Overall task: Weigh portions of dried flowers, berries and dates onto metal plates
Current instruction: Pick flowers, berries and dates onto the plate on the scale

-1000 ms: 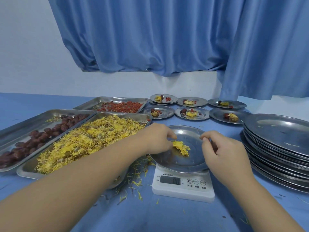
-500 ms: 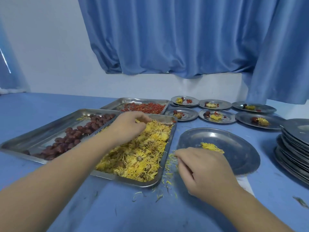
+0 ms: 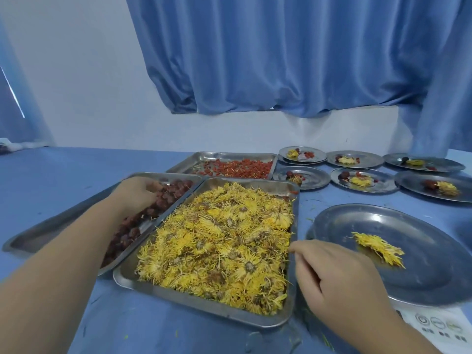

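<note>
Head | left hand (image 3: 135, 192) fingers curled down among dates (image 3: 168, 198), hold on 1 unclear | right hand (image 3: 339, 274) loosely curled, empty, touching plate (image 3: 421, 284) | plate lies right of left hand, across flower tray (image 3: 125, 270)

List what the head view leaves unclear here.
White digital scale: readout hidden by the right forearm and round metal plate.
Left hand: its back hides the fingertips among the dark red dates, so its grip is unclear.
Far small metal plates: portions too small to count.
</note>
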The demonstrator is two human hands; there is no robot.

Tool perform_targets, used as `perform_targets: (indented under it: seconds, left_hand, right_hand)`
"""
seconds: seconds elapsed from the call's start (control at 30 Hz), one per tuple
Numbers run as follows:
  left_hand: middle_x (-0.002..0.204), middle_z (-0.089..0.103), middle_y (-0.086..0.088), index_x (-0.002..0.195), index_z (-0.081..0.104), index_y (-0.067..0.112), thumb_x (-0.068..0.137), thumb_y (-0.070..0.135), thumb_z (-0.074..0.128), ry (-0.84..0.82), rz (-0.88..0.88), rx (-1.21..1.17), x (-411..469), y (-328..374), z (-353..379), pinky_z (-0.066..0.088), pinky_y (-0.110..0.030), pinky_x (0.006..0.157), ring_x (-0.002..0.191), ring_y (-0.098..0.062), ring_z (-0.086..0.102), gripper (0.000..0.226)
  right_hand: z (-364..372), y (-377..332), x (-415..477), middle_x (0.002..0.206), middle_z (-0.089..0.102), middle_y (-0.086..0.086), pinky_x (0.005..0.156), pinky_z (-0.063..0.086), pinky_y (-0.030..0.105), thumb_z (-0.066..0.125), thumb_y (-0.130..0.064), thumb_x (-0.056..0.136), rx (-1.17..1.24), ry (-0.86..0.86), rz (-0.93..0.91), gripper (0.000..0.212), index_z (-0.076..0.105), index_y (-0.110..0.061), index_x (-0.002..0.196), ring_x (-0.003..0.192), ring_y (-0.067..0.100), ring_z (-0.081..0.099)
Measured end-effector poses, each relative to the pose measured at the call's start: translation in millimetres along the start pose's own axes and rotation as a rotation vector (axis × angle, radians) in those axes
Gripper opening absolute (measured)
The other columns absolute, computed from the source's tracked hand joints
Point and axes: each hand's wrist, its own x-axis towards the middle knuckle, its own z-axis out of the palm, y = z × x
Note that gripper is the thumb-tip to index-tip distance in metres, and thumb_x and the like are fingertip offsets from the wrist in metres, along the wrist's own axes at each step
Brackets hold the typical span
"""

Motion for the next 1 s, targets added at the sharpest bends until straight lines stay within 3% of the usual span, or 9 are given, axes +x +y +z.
perform_targets:
  seconds: [0.13,0.3,0.4,0.47,0.53,0.73,0.83,0.9,1.0]
  left_hand:
    - [0.123,0.065,-0.004,0.12,0.067,0.02,0.084,0.003,0.052,-0.148,0.092,0.22,19.8,-1.0,18.6,0.056,-0.037,0.078,0.089,-0.021,0.066,0.042]
    - [0.11,0.07,-0.006,0.113,0.069,0.013,0.079,0.0,0.054,-0.235,0.076,0.352,36.2,-7.6,32.3,0.055,-0.041,0.088,0.096,-0.022,0.065,0.039]
    - [0.095,0.071,-0.005,0.1,0.069,0.014,0.08,-0.001,0.057,-0.241,0.039,0.388,34.8,-19.6,34.9,0.057,-0.032,0.072,0.083,-0.018,0.067,0.028]
    - [0.076,0.068,-0.001,0.082,0.069,0.015,0.081,0.007,0.06,-0.205,0.024,0.36,30.3,-26.7,34.8,0.052,-0.028,0.06,0.069,-0.015,0.065,0.012]
    - [0.073,0.068,0.003,0.077,0.069,0.02,0.083,0.018,0.064,-0.147,0.026,0.305,25.6,-31.3,34.1,0.051,-0.028,0.06,0.067,-0.012,0.064,0.008]
    - [0.099,0.067,0.004,0.117,0.059,0.026,0.084,0.032,0.069,0.041,0.047,0.042,3.4,-18.6,15.8,0.046,-0.029,0.067,0.076,-0.01,0.061,0.035]
    - [0.094,0.064,0.012,0.114,0.059,0.035,0.083,0.033,0.07,0.115,0.164,-0.145,-20.3,17.0,10.0,0.045,-0.023,0.056,0.064,-0.004,0.06,0.033]
    - [0.094,0.063,0.015,0.112,0.059,0.038,0.082,0.033,0.072,0.098,0.25,-0.214,-37.3,46.0,11.4,0.041,-0.017,0.058,0.074,0.001,0.059,0.033]
    - [0.088,0.065,0.011,0.108,0.059,0.042,0.084,0.034,0.071,0.027,0.37,-0.265,-60.4,93.1,14.4,0.043,-0.012,0.052,0.063,0.004,0.059,0.029]
  right_hand:
    - [2.1,3.8,-0.1,0.062,0.064,-0.004,0.039,0.047,0.032,0.045,-0.024,0.086,0.012,0.006,0.007,0.028,0.071,-0.016,0.082,0.051,0.016,0.06]
    - [1.8,2.2,0.8,0.059,0.062,-0.005,0.038,0.045,0.027,0.046,-0.023,0.086,0.009,0.015,-0.02,0.028,0.073,-0.016,0.082,0.048,0.015,0.057]
    - [-0.1,1.4,0.8,0.059,0.061,-0.007,0.039,0.044,0.026,0.046,-0.024,0.087,0.002,0.011,-0.022,0.029,0.073,-0.016,0.083,0.048,0.014,0.056]
    - [-0.2,0.4,0.5,0.058,0.061,-0.006,0.038,0.044,0.028,0.045,-0.024,0.087,0.003,0.005,-0.024,0.029,0.073,-0.016,0.083,0.048,0.014,0.056]
    - [-0.3,-0.4,0.0,0.058,0.061,-0.005,0.038,0.044,0.03,0.045,-0.023,0.087,0.011,0.005,-0.024,0.029,0.072,-0.016,0.082,0.049,0.016,0.057]
    - [-7.9,2.0,1.1,0.058,0.062,-0.006,0.039,0.045,0.028,0.047,-0.022,0.086,0.056,0.077,-0.02,0.027,0.073,-0.015,0.082,0.048,0.013,0.057]
    - [-18.6,7.2,-0.2,0.054,0.058,-0.008,0.039,0.042,0.027,0.046,-0.022,0.088,0.094,0.132,0.021,0.027,0.073,-0.016,0.083,0.045,0.011,0.052]
    - [-27.9,11.2,-1.6,0.051,0.055,-0.01,0.042,0.041,0.026,0.045,-0.024,0.088,0.127,0.161,0.077,0.028,0.072,-0.018,0.084,0.045,0.007,0.049]
    - [-40.8,19.0,0.2,0.046,0.05,-0.007,0.043,0.034,0.013,0.048,-0.022,0.088,0.305,0.272,0.288,0.024,0.068,-0.031,0.078,0.047,0.009,0.048]
